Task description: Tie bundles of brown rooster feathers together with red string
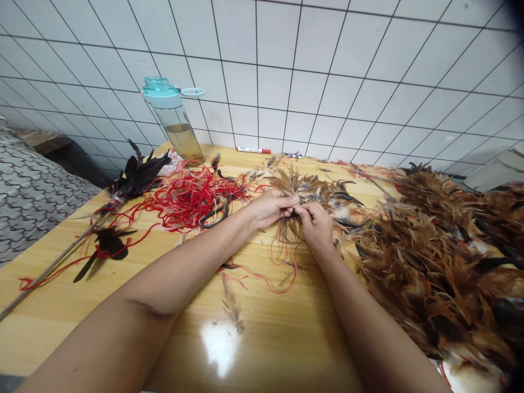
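Both my hands meet over a small bunch of brown feathers [305,192] at the middle of the wooden table [266,338]. My left hand [271,208] is closed, pinching the base of the bunch. My right hand [316,224] is closed too, fingers pressed on the same base. A thin red string [282,267] trails from the bunch onto the table toward me.
A big heap of brown feathers [442,256] fills the right side. A tangle of red string [192,199] with black scissors [216,214] lies left of the hands. A water bottle [175,120], dark feathers on a stick [135,177], a red marker [252,149] and a tiled wall lie beyond.
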`<state>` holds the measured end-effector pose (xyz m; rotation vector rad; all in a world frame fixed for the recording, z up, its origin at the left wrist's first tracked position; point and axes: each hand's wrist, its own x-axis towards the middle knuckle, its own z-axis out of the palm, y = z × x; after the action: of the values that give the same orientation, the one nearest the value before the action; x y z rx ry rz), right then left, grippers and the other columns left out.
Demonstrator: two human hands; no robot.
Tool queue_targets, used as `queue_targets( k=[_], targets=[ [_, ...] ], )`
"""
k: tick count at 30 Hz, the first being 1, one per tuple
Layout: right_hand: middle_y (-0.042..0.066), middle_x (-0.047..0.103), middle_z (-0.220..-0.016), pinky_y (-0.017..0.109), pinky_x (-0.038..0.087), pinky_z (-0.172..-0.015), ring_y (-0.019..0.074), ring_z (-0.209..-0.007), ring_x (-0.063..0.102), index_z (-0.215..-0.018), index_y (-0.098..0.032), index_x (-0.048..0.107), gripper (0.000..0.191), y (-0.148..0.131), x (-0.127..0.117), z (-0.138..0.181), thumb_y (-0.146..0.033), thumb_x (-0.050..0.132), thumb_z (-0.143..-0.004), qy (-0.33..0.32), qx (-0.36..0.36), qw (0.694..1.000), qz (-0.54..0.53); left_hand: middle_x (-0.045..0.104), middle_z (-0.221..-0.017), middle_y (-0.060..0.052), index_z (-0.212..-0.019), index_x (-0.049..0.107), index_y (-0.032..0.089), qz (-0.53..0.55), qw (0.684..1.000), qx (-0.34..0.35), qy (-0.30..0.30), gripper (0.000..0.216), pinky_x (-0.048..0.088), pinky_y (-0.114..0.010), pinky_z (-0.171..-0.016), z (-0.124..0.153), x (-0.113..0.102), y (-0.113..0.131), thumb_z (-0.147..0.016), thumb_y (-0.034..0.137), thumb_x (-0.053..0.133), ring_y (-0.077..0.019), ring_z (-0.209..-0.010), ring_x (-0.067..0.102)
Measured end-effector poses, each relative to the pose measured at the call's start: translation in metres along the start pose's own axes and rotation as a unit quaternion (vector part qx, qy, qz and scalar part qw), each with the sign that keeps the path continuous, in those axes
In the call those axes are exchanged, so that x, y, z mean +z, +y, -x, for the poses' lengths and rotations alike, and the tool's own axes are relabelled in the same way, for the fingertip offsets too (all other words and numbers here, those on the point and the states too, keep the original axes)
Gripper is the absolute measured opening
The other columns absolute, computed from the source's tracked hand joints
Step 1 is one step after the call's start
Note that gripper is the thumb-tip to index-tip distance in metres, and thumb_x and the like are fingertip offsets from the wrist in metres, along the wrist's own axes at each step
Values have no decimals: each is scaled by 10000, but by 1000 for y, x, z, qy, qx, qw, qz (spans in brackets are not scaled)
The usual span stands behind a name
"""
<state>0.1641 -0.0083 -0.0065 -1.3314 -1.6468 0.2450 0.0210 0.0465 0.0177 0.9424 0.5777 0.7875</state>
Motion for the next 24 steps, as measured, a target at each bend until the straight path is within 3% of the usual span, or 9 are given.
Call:
queue_targets(
  k=[6, 13, 24],
  targets=[
    [49, 639, -780, 310, 436, -745, 183, -773, 576, -763, -222, 634, 228, -2, 0, 0, -326, 472, -886, -23, -7, 1000, -3, 573, -563, -16, -615, 616, 66, -19, 1000, 4, -10, 268, 366, -165, -481, 3, 1, 5, -580, 242, 815, -37, -477, 475],
    [40, 658, -781, 307, 447, -732, 178, -758, 587, -767, -211, 640, 173, 0, 1, -3, -323, 528, -837, -50, 33, 994, -90, 568, -546, -16, -614, 615, 68, -29, 1000, 6, 1, 263, 363, -168, -480, 4, -1, 9, -598, 250, 803, -40, -475, 473],
    [27, 617, -725, 300, 425, -722, 173, -738, 555, -689, -223, 600, 236, 0, 1, -2, -316, 481, -871, -54, -13, 997, -56, 564, -577, -16, -648, 623, 65, -34, 999, -11, -29, 277, 355, -172, -492, 3, -1, 4, -580, 256, 811, -45, -514, 478]
  ],
)
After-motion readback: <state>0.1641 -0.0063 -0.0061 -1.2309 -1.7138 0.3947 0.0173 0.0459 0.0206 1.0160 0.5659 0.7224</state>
